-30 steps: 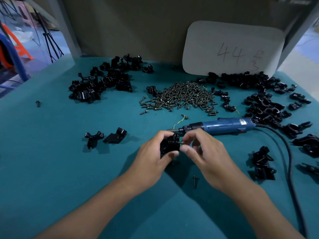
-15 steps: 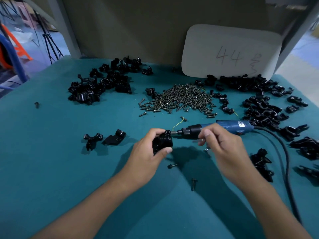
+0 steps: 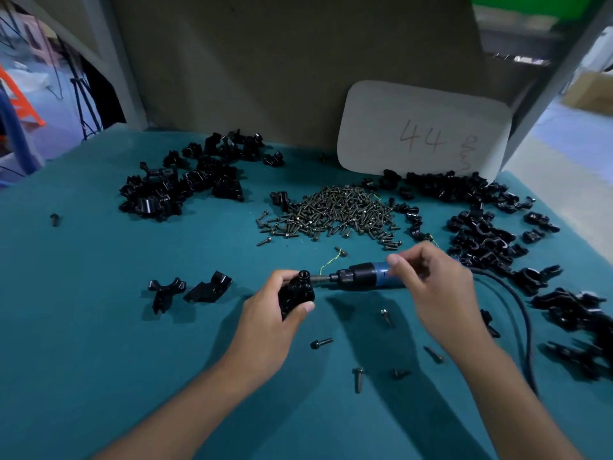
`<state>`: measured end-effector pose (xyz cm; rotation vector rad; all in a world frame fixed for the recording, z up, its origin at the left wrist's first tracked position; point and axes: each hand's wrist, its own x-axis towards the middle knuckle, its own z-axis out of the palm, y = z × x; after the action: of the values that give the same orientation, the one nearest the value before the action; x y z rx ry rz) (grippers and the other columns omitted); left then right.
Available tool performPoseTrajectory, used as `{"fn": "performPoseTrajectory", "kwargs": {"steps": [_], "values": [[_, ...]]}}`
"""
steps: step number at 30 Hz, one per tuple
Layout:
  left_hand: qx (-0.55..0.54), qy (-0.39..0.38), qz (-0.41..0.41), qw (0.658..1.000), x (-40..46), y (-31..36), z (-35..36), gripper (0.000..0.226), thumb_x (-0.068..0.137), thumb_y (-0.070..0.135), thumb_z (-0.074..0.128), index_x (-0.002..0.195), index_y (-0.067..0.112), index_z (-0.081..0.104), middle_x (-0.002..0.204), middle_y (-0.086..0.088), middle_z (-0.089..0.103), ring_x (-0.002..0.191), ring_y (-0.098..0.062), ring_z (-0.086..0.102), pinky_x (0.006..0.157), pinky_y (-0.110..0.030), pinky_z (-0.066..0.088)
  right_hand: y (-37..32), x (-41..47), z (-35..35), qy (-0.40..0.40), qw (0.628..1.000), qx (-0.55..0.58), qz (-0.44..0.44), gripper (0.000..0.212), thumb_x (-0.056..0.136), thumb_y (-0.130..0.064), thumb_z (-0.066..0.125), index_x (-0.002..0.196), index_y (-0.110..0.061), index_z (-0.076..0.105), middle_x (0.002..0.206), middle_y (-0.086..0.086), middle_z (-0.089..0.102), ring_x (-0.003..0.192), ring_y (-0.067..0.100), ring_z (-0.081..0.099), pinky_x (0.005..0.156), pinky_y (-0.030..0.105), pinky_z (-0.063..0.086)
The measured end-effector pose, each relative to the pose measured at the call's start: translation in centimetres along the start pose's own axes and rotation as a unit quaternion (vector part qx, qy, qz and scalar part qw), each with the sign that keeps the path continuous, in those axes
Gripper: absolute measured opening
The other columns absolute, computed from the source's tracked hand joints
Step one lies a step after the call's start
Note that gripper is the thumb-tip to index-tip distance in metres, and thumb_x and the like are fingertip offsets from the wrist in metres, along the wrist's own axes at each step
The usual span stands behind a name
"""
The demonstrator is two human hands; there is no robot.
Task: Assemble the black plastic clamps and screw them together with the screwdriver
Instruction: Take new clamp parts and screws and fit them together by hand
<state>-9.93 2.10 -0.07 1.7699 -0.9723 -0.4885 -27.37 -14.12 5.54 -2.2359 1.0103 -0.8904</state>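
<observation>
Left hand [image 3: 272, 313] grips clamp [image 3: 296, 293] above bench [image 3: 99, 327]; right hand [image 3: 434, 287], earlier pinching screw, now holds screwdriver [image 3: 365, 276], bit at clamp. Driving likely starts.

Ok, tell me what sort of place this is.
Probably a small-parts assembly bench in a workshop or factory. Heaps of black clamp parts and a screw pile lie on the teal table, and the right hand holds a corded screwdriver to the clamp in the left hand.
</observation>
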Motion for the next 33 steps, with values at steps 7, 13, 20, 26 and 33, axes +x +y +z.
{"fn": "performPoseTrajectory", "kwargs": {"steps": [7, 13, 20, 26, 33], "values": [[-0.012, 0.003, 0.001, 1.000, -0.1, 0.2, 0.0, 0.031, 0.093, 0.024, 0.071, 0.110, 0.041, 0.052, 0.101, 0.020, 0.066, 0.095, 0.009, 0.058, 0.074, -0.005, 0.041, -1.8, 10.6, 6.0, -0.187, 0.972, -0.134, -0.039, 0.014, 0.098, -0.028, 0.067, 0.109, -0.021, 0.072, 0.094, -0.013, 0.068, 0.092, 0.000, 0.064, 0.081, 0.008, 0.046], [-0.025, 0.004, -0.009, 1.000, 0.2, 0.0, -0.2, 0.031, 0.093, 0.025, 0.071, 0.115, 0.038, 0.053, 0.105, 0.016, 0.067, 0.097, 0.001, 0.060, 0.076, -0.007, 0.041, -2.6, 13.2, 11.6, -0.261, 0.942, -0.213, -0.011, 0.017, 0.094, -0.030, 0.072, 0.105, -0.018, 0.067, 0.110, 0.008, 0.068, 0.099, 0.025, 0.065, 0.093, 0.044, 0.056], [-0.036, 0.009, -0.008, 0.999, 0.3, 0.0, -0.3, 0.031, 0.092, 0.022, 0.071, 0.117, 0.032, 0.056, 0.104, 0.015, 0.067, 0.096, 0.001, 0.060, 0.077, -0.008, 0.041, -3.2, 12.7, 11.6, -0.213, 0.929, -0.304, -0.015, 0.019, 0.100, -0.012, 0.056, 0.119, -0.012, 0.057, 0.112, 0.014, 0.062, 0.093, 0.030, 0.063, 0.082, 0.041, 0.058], [-0.044, 0.001, 0.005, 0.999, 0.3, 0.1, -0.6, 0.031, 0.092, 0.026, 0.071, 0.115, 0.035, 0.053, 0.102, 0.017, 0.066, 0.094, 0.005, 0.059, 0.076, -0.007, 0.040, -3.7, 5.2, 5.6, -0.133, 0.982, -0.084, -0.107, 0.015, 0.096, -0.021, 0.065, 0.096, -0.036, 0.069, 0.095, -0.020, 0.063, 0.086, -0.004, 0.060, 0.071, 0.008, 0.043], [-0.048, -0.050, 0.039, 0.997, -0.1, 0.4, -0.5, 0.029, 0.093, 0.023, 0.070, 0.113, 0.037, 0.054, 0.102, 0.024, 0.065, 0.096, 0.000, 0.063, 0.077, -0.009, 0.043, -2.7, -2.9, 3.7, -0.015, 0.985, 0.020, -0.169, 0.023, 0.080, 0.002, 0.080, 0.091, -0.019, 0.079, 0.087, -0.010, 0.069, 0.079, 0.005, 0.064, 0.067, 0.017, 0.051]]}}
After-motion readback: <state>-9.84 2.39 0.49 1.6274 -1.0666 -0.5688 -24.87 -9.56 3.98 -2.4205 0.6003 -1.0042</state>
